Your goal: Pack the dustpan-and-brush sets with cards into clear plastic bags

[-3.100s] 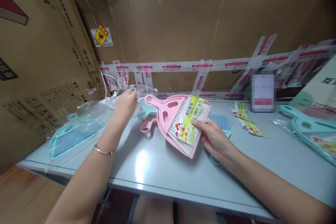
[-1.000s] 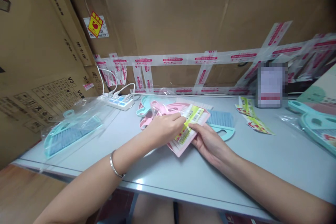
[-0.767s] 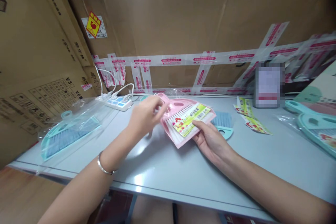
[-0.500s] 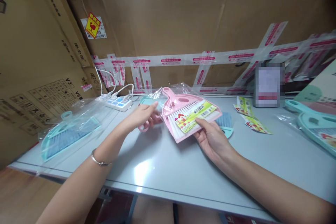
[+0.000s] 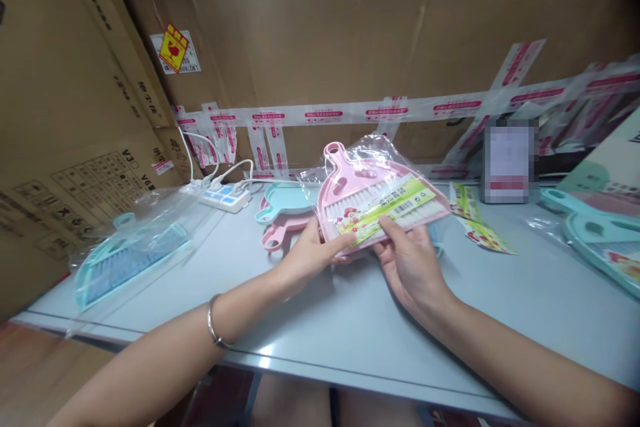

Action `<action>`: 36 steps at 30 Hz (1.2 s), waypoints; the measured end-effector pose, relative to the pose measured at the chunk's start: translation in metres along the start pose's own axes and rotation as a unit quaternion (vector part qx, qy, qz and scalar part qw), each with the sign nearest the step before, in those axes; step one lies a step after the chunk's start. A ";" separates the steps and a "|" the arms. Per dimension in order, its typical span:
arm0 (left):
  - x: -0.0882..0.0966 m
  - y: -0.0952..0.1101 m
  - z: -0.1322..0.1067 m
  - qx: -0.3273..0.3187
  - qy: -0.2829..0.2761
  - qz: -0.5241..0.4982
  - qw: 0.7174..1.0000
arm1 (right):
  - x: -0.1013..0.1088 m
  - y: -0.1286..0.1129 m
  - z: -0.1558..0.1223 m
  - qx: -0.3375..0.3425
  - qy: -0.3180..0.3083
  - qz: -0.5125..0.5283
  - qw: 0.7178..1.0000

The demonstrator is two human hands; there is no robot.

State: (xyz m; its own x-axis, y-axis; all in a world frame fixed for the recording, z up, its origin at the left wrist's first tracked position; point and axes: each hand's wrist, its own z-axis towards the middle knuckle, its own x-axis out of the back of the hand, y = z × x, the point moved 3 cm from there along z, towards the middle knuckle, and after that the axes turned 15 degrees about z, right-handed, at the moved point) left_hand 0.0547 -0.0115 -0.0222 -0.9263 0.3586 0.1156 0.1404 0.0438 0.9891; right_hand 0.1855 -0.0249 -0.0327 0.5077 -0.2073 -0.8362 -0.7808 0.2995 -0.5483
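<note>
Both hands hold a pink dustpan and brush set (image 5: pixel 357 180) in clear plastic wrap, tilted up above the table. A green-yellow label card (image 5: pixel 387 210) with mushroom pictures lies across the white bristles. My left hand (image 5: pixel 317 247) grips the lower left edge, thumb on the front. My right hand (image 5: pixel 407 260) pinches the lower edge, its thumb on the label. Behind the held set, a light-green dustpan (image 5: pixel 287 200) and a pink handled piece (image 5: pixel 285 230) rest on the table, partly hidden.
A wrapped light-green dustpan set (image 5: pixel 133 257) lies at the left. The power strip (image 5: pixel 225 197) sits at the back with cables plugged in. Loose label cards (image 5: pixel 483 233) and a blurred upright device (image 5: pixel 509 163) are at the right, near more green sets (image 5: pixel 600 240). Cardboard (image 5: pixel 320 33) stands behind.
My left hand has moved right from beside the pink pieces and taken hold of the wrapped set. The set has shifted right and slightly up, still in my right hand.
</note>
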 end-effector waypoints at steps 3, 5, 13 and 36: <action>0.004 -0.001 0.003 -0.015 0.043 -0.018 0.999 | -0.004 -0.002 -0.002 -0.053 -0.004 -0.022 0.998; 0.015 0.002 0.006 -0.001 0.054 -0.020 0.998 | -0.004 -0.010 0.002 -0.130 -0.019 -0.071 0.989; 0.039 0.012 0.005 0.017 0.051 0.028 0.998 | 0.042 -0.069 0.031 -0.083 -0.056 -0.348 0.932; 0.023 -0.028 -0.064 0.101 0.011 0.038 0.994 | 0.035 -0.043 -0.040 -0.161 -0.091 -0.343 0.921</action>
State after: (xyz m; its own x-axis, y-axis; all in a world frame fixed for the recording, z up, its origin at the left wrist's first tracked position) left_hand 0.0068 -0.0645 -0.0411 -0.9176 0.3475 0.1931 0.2751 0.2046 0.9394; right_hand 0.2222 -0.0818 -0.0376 0.9514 -0.0772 -0.2982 -0.3065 -0.1413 -0.9413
